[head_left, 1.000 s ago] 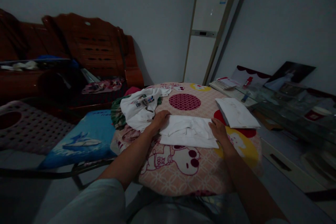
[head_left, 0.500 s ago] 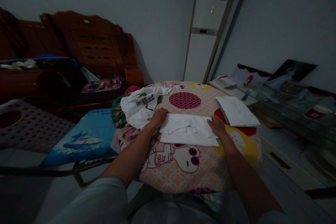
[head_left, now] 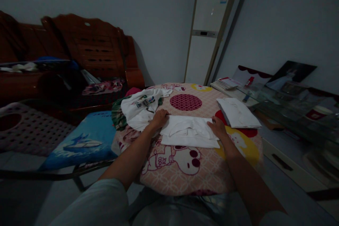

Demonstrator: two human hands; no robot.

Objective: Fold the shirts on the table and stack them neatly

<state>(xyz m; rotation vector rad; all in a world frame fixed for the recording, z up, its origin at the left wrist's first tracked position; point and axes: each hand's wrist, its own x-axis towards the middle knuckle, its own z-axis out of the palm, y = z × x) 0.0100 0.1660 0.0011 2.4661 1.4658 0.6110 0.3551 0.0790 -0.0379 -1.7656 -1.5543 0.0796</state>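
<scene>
The tablecloth [head_left: 212, 180] looks like soft, matt fabric, and on its middle lies a folded garment [head_left: 193, 142] of matt white cloth, smooth along its near strip and wrinkled above, with a rumpled shirt [head_left: 137, 113] of similar matt cloth toward the tablecloth's left edge. Behind the tablecloth to the left, the bench [head_left: 92, 39] is glossy, varnished-looking wood; straight behind it, the cabinet [head_left: 205, 10] has a smooth, slightly shiny white front, and right of it a shelf [head_left: 296, 113] looks like clear, glossy glass.

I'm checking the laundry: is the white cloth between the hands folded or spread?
Folded: the white cloth lies in a layered rectangle between the left hand and right hand.
</scene>
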